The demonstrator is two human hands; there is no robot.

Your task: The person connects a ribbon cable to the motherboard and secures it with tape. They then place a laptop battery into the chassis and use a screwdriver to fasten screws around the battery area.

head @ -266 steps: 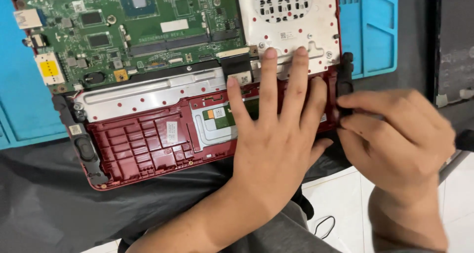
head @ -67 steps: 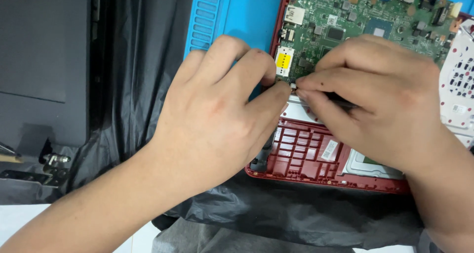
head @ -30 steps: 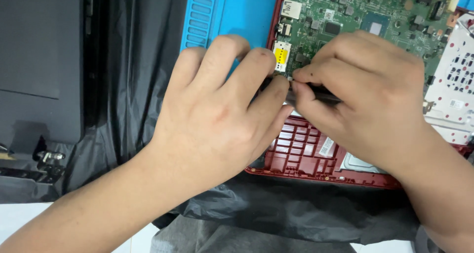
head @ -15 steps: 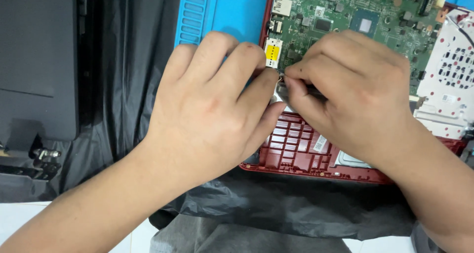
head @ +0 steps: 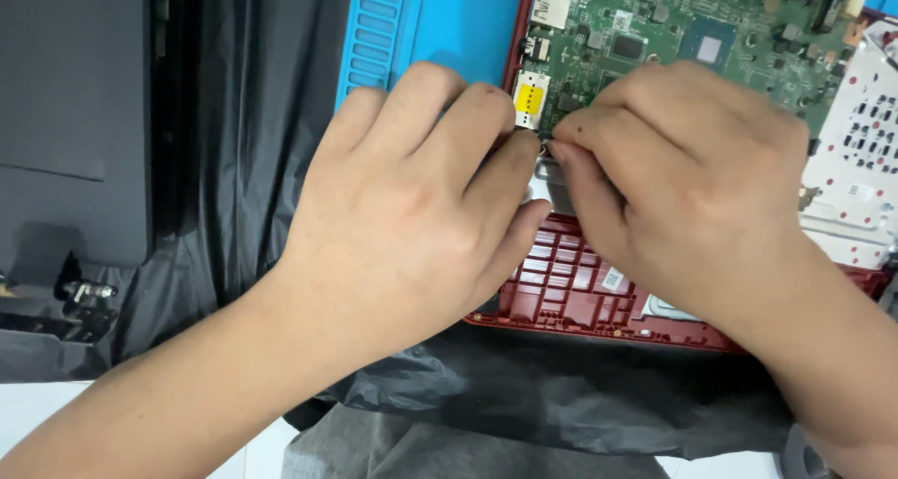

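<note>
Red laptop base (head: pixel 599 297), centre-right of frame, has drifted slightly leftward since half a second ago. Left hand (head: pixel 421 208) and right hand (head: pixel 692 180) stay pinched together at the green board's (head: pixel 655 39) lower-left edge; whatever the curled fingers hold is hidden.

2 hands (head: pixel 412 208) are over 1 red laptop base (head: pixel 580 292). It carries 1 green circuit board (head: pixel 673 30). Underneath lie 1 blue mat (head: pixel 440 21) and 1 black plastic sheet (head: pixel 253 161).
</note>
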